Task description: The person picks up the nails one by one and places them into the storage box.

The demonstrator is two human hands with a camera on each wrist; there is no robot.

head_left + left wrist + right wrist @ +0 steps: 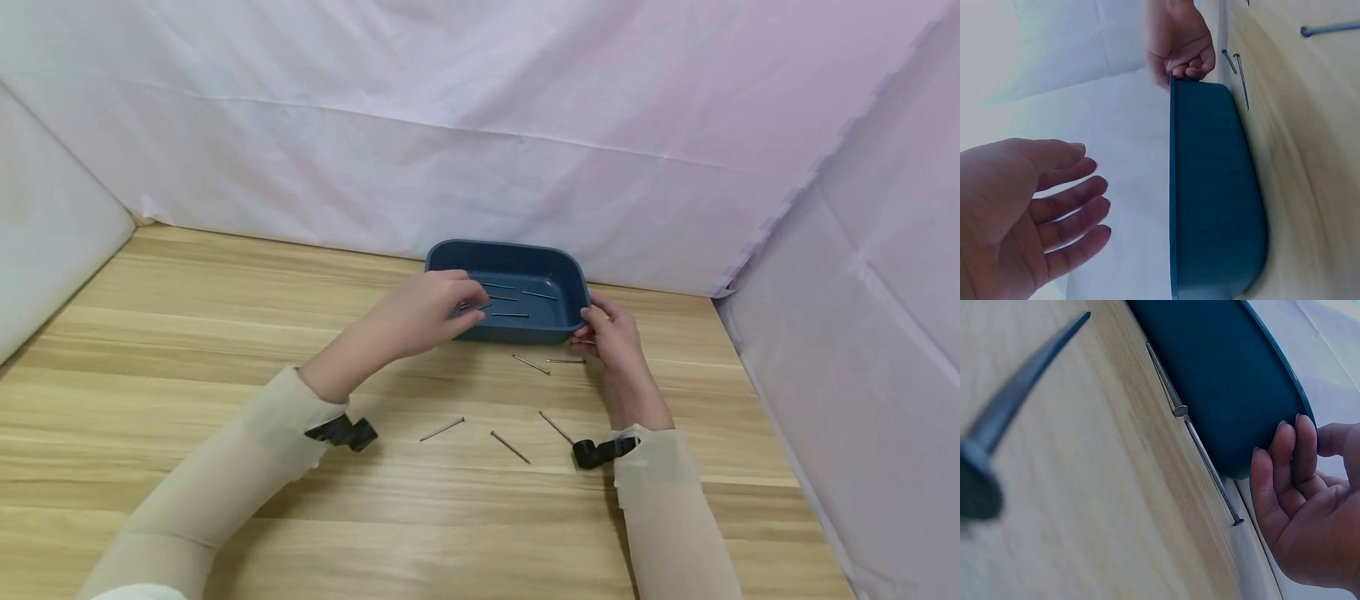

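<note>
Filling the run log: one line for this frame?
left hand: open, over tray | right hand: holds tray corner | nails in tray | loose nails on table

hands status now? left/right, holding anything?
Left hand: open, fingers relaxed over the blue tray, holding nothing.
Right hand: grips the tray's right corner.

head looks down; wrists close, sharing tray [525, 250].

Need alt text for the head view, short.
A person's left hand hovers with relaxed fingers over a blue tray holding several nails, while the right hand holds the tray's right corner. Five more nails lie on the wooden table in front.
</note>
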